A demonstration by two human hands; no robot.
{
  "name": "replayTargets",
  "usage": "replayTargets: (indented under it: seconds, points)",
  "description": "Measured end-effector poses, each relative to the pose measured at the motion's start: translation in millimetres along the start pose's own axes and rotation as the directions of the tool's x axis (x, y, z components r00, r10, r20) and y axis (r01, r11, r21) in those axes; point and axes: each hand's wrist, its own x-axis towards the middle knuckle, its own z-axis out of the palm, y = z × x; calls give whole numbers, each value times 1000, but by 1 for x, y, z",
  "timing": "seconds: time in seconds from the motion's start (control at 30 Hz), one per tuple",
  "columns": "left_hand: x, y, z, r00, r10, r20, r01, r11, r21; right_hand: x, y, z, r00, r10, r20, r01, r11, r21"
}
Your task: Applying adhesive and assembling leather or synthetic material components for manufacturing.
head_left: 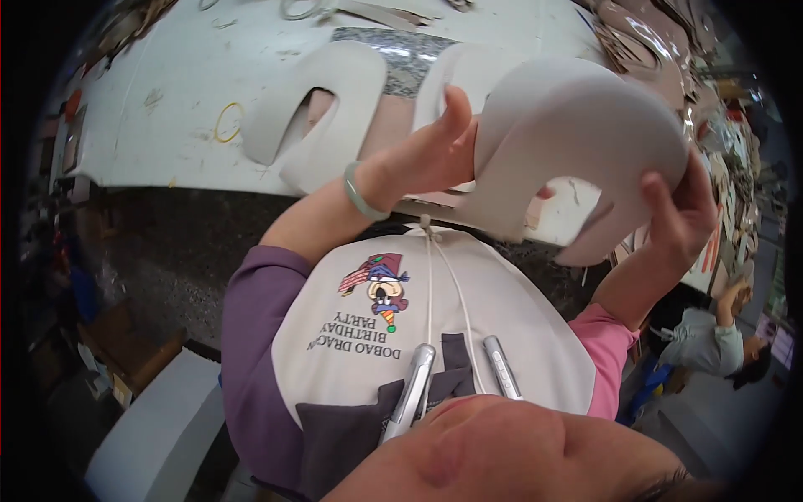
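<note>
Both hands hold up a light grey, U-shaped shoe upper (577,117), its curved end away from me and its two legs hanging toward me. My left hand (435,155) grips its left side, thumb raised and the other fingers partly hidden behind the sheet. At the right edge my right hand (682,209) has its thumb on the near side and fingers around the rim. Beneath and left of it, a similar pale upper (355,71) lies on the white table (159,100). Another pale piece (435,71) is partly covered by the held one.
A speckled stone slab (401,63) lies between the pale pieces. Left of them is a yellow rubber band (227,123). Scissor handles (301,8) show at the far edge. Piles of brownish cut pieces (644,33) fill the right side. Another person (707,339) works farther right.
</note>
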Motion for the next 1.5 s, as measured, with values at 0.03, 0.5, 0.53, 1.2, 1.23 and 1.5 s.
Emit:
replayTargets:
  seconds: [0.03,0.5,0.53,1.2,1.23,1.5]
  points:
    - [-4,3,14,1000,-2,-4,2,999,32,0,3,2,1000,-18,-3,18,999,27]
    - [-103,196,-88,710,377,-595,704,-366,609,61,176,166,894,-27,448,249,861,-444]
    - [-102,196,-94,673,356,-649,738,-272,617,75,183,144,916,-68,396,276,823,-497]
    - [-95,196,1,626,154,-765,702,317,638,119,210,61,756,189,627,38,943,-331]
    - [-96,198,9,637,149,-757,689,331,645,118,209,62,768,191,611,31,942,-334]
    - [-142,209,70,628,356,-692,283,724,629,135,198,93,716,87,693,178,937,-302]
